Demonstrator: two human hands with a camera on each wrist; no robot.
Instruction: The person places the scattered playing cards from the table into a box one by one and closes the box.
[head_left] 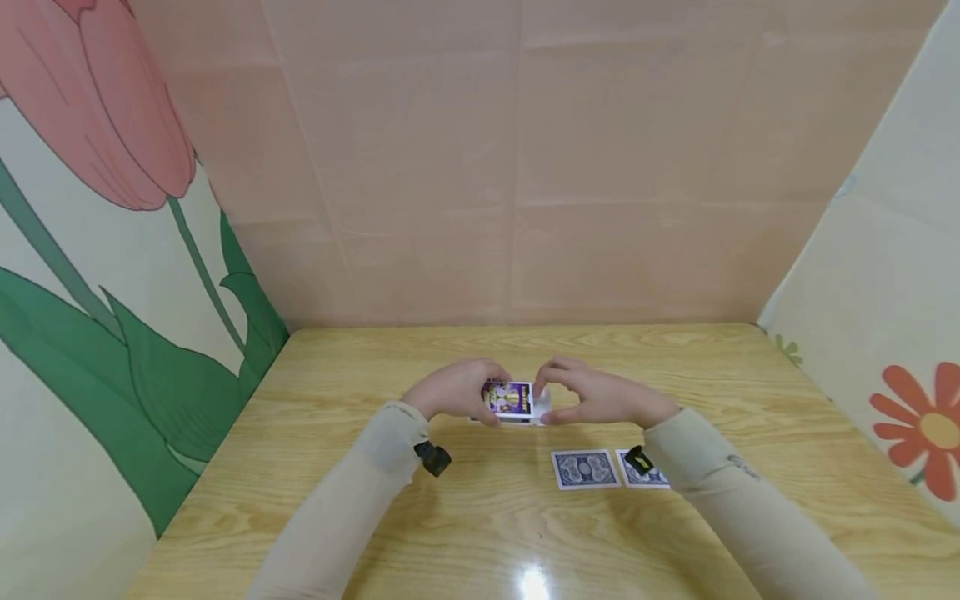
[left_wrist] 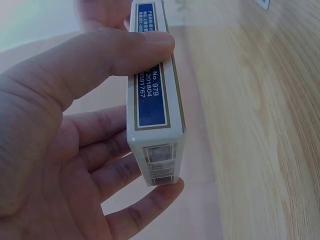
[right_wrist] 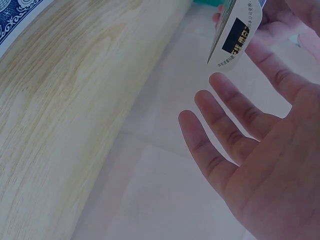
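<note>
My left hand (head_left: 457,390) holds a small playing card box (head_left: 512,398) above the table. In the left wrist view its thumb lies across the blue printed side of the box (left_wrist: 152,112), and the other fingers support it from the far side and below. At the box's right end, a white flap (head_left: 542,407) stands out. My right hand (head_left: 596,396) has its index finger and thumb at this end, one at each edge. Its other fingers (right_wrist: 240,135) are spread loosely below the flap in the right wrist view.
Two blue-backed cards lie side by side on the wooden table (head_left: 480,517): one card (head_left: 587,470) in full sight, the other card (head_left: 647,481) partly behind the right wrist. A pink cloth wall (head_left: 510,208) rises behind the table, with flower-printed cloths at both sides.
</note>
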